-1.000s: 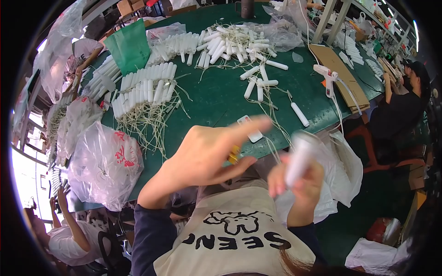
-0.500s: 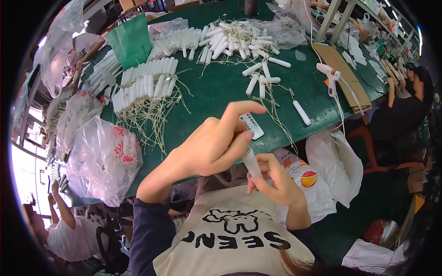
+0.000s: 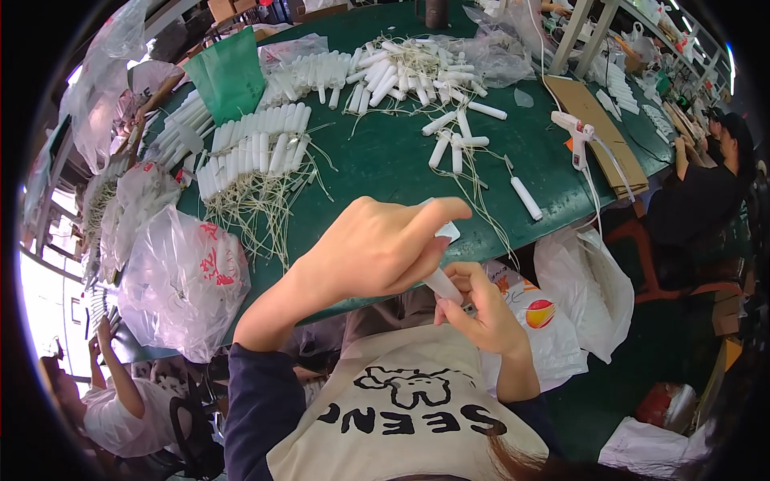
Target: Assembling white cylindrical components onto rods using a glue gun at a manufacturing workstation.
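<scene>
A short white cylindrical tube point(image 3: 443, 286) is held over the near edge of the green table. My right hand point(image 3: 489, 319) grips its lower part between thumb and fingers. My left hand point(image 3: 373, 244) is closed at the tube's upper end, its index finger bent out to the right; the fingertips hide that end. Behind the left hand lies a small white remote control point(image 3: 451, 232), mostly covered. A single white tube point(image 3: 525, 198) rests to the right, and several wired tubes point(image 3: 455, 148) lie further back.
Tubes with thin wires fill a heap point(image 3: 405, 70) and rows point(image 3: 261, 148) at the back and left. A white glue gun point(image 3: 574, 138) stands by cardboard point(image 3: 597, 128) on the right. Plastic bags point(image 3: 180, 276) sit left. Co-workers point(image 3: 120, 409) are at both sides.
My left hand has turned over and dropped slightly, now covering more of the remote control and the tube's top. My right hand has shifted slightly, still holding the tube.
</scene>
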A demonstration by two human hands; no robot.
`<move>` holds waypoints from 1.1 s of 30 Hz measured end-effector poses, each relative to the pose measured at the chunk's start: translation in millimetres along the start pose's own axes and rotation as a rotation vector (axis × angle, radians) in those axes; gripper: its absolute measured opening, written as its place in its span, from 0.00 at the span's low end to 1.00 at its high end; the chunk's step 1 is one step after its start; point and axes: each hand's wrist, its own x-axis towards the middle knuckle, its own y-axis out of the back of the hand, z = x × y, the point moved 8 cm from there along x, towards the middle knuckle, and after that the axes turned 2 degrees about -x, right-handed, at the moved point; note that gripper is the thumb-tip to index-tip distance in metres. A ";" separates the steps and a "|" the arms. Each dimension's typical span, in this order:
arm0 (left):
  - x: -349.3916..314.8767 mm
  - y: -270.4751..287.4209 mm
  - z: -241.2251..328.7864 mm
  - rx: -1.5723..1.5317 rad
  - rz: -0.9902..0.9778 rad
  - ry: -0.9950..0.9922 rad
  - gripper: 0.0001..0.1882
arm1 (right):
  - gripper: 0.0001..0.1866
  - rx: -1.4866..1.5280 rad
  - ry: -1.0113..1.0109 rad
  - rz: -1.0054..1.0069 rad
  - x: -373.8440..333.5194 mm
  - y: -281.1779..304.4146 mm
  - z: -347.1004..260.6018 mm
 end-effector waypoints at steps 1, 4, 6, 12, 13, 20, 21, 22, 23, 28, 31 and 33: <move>1.0 -2.7 3.0 0.043 -0.030 -0.048 0.18 | 0.17 -0.032 0.010 0.017 0.2 1.8 0.3; -0.5 -10.0 8.0 0.234 -0.128 -0.100 0.20 | 0.17 -0.095 -0.015 0.082 0.9 2.6 -0.5; 0.5 -11.2 10.0 0.255 -0.138 -0.094 0.21 | 0.17 -0.093 -0.004 0.074 2.1 1.4 4.1; -2.5 0.1 -17.2 -0.079 0.010 0.022 0.25 | 0.17 -0.049 0.000 0.078 1.5 2.8 9.4; -3.3 1.9 -25.6 -0.132 0.017 0.110 0.21 | 0.16 -0.022 -0.014 0.074 1.2 2.7 12.3; -6.0 -6.1 -30.1 -0.314 -0.026 0.235 0.15 | 0.16 -0.008 -0.042 0.096 4.2 4.4 13.2; -5.8 -8.4 -27.0 -0.343 -0.070 0.213 0.17 | 0.16 -0.016 -0.032 0.091 5.1 3.4 11.4; -6.4 -6.7 -27.8 -0.342 -0.069 0.217 0.17 | 0.16 -0.025 -0.022 0.085 5.8 2.3 10.0; -6.4 -10.0 -26.5 -0.273 -0.137 0.178 0.18 | 0.16 -0.025 -0.024 0.085 6.1 2.1 11.3; -10.9 -25.5 -25.3 -0.049 -0.346 0.134 0.20 | 0.16 -0.135 -0.016 0.092 9.4 -0.9 14.5; -16.7 -26.0 -36.2 -0.329 -0.211 0.204 0.19 | 0.16 -0.089 -0.032 0.072 10.9 -3.8 25.1; -24.8 -34.0 -69.3 -0.973 -0.069 0.493 0.21 | 0.16 0.004 -0.014 0.114 7.9 1.4 36.7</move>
